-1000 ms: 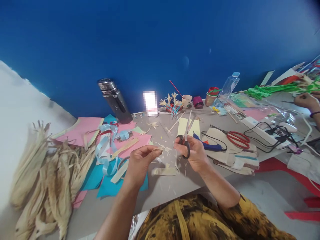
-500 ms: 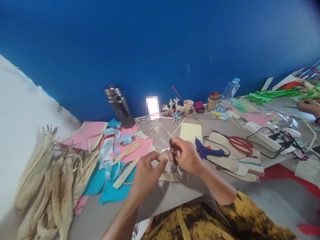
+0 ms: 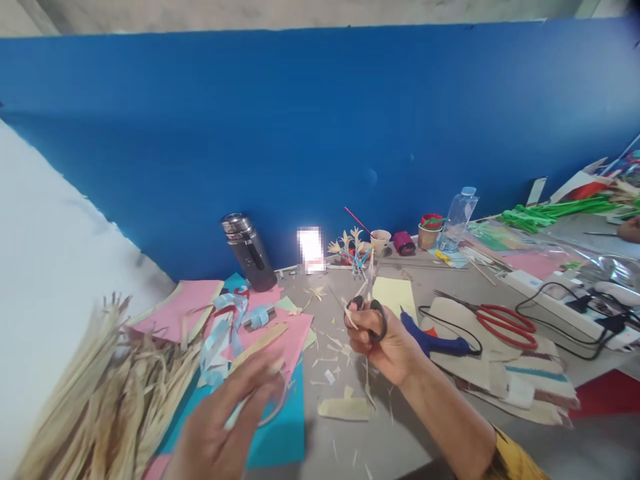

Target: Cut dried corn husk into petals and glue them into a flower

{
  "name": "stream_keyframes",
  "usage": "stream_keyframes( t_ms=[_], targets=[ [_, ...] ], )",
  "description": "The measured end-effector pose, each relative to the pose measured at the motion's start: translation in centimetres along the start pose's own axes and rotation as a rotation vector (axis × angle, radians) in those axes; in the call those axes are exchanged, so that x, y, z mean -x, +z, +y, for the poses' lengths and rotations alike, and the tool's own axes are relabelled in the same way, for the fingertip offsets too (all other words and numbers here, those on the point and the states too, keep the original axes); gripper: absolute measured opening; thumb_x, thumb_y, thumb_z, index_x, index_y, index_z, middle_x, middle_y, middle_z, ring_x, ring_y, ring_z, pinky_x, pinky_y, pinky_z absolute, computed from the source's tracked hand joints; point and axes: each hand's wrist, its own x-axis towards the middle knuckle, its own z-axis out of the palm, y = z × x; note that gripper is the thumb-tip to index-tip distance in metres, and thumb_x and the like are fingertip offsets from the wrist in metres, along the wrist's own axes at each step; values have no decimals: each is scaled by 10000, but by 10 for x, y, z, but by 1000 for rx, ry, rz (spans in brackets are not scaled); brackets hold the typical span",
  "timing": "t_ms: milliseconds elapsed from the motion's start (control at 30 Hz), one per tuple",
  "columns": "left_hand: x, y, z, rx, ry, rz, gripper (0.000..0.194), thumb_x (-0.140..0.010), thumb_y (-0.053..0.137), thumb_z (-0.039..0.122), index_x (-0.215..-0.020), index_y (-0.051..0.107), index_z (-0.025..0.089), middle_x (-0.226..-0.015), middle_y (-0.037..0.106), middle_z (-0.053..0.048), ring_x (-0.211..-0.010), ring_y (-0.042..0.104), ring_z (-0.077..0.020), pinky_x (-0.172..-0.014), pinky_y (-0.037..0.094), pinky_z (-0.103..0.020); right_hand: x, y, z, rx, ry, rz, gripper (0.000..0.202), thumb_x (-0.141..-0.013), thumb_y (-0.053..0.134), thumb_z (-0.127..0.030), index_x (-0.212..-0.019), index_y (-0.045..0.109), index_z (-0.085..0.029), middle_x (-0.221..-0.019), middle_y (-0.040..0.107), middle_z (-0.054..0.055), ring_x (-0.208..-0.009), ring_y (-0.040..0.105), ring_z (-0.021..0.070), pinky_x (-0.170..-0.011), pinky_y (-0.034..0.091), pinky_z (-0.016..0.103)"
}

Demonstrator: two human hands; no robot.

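Note:
Black-handled scissors [image 3: 379, 323] are in my right hand [image 3: 387, 340], blades pointing up and away. A small pale strip [image 3: 351, 318] shows at the fingers of that hand. My left hand [image 3: 225, 417] is smeared by motion at the lower left, over the blue paper [image 3: 280, 440] and a ring-shaped roll [image 3: 275, 415]. Whether it grips anything cannot be made out. Between the hands a flat piece of corn husk [image 3: 344, 409] lies on the grey table, with thin husk scraps [image 3: 337, 345] scattered around it.
Dried corn husks [image 3: 115, 387] are heaped at left, beside pink paper [image 3: 175, 310] and light blue ribbon [image 3: 225, 333]. A dark flask [image 3: 250, 253] stands near the wall. Right lie a blue glue gun [image 3: 440, 343], red-handled scissors [image 3: 505, 323] and a power strip [image 3: 560, 303]. Another person's hand [image 3: 630, 230] is at far right.
My hands have moved apart: the left went down and left, the right now holds the scissors upright. The view has tilted, showing more wall top.

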Motion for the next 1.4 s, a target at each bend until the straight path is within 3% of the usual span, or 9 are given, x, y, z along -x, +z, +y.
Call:
stream_keyframes(
  t_ms=[67,133,267,367,533,667,933,1167,1400],
  targets=[
    [-32,26,17,181,82,-40,416,-869,635,380,-1280,636,312,-1091,703,-68,-943,663,-227,-776,551,-294,-1,1,0,-30,92,-78,324,-592,832,-225,-781,577,-158,-599,413,-85,-453,294,24,-439,184,173],
    [-58,51,28,407,109,-174,421,-880,633,357,-1293,618,280,-1081,669,-86,-918,641,-209,-764,541,-299,-2,0,2,-14,159,-121,311,-605,827,-227,-774,576,-156,-604,441,-78,-448,296,21,-438,186,171],
    [-83,79,31,611,130,-335,180,-785,754,317,-895,734,177,-909,622,-66,-840,590,-175,-738,491,-271,-5,-6,9,55,252,-140,272,-594,791,-239,-737,577,-152,-645,532,-48,-437,294,11,-450,197,177],
    [-85,84,24,798,8,-334,177,-752,775,307,-745,675,162,-782,614,-32,-700,559,-136,-673,451,-262,-3,-9,8,262,166,-102,274,-597,783,-295,-751,611,-148,-651,567,-23,-456,375,41,-467,238,200],
    [-85,91,17,984,-208,-288,140,-697,746,252,-722,656,148,-697,635,-17,-624,526,-106,-625,403,-234,1,-13,-15,624,-199,42,358,-660,805,-389,-888,641,-166,-769,636,25,-689,542,152,-581,369,250],
    [-80,104,13,947,-226,-335,52,-625,662,182,-626,628,143,-596,610,-10,-567,509,-108,-601,393,-242,-4,-15,-30,739,-130,-177,350,-660,810,-386,-889,654,-171,-788,642,14,-704,537,151,-591,384,248],
    [-78,116,3,735,-220,-277,40,-583,580,122,-591,593,159,-552,573,19,-542,473,-105,-555,331,-239,-18,-18,-20,779,-61,-141,228,-585,779,-232,-755,642,-167,-652,606,-27,-543,472,97,-495,351,219],
    [-77,118,4,984,-192,-411,90,-585,611,160,-666,649,154,-637,629,-18,-616,534,-135,-623,391,-260,-25,-32,-6,698,-179,-12,225,-612,757,-274,-770,631,-174,-649,579,-22,-557,466,111,-499,352,232],
    [-75,128,-2,880,-261,-282,56,-628,649,190,-645,602,164,-604,617,-8,-577,487,-120,-575,341,-254,-24,-33,-1,654,-166,36,228,-593,744,-261,-764,617,-179,-633,573,-31,-539,463,106,-488,358,225]
  ],
)
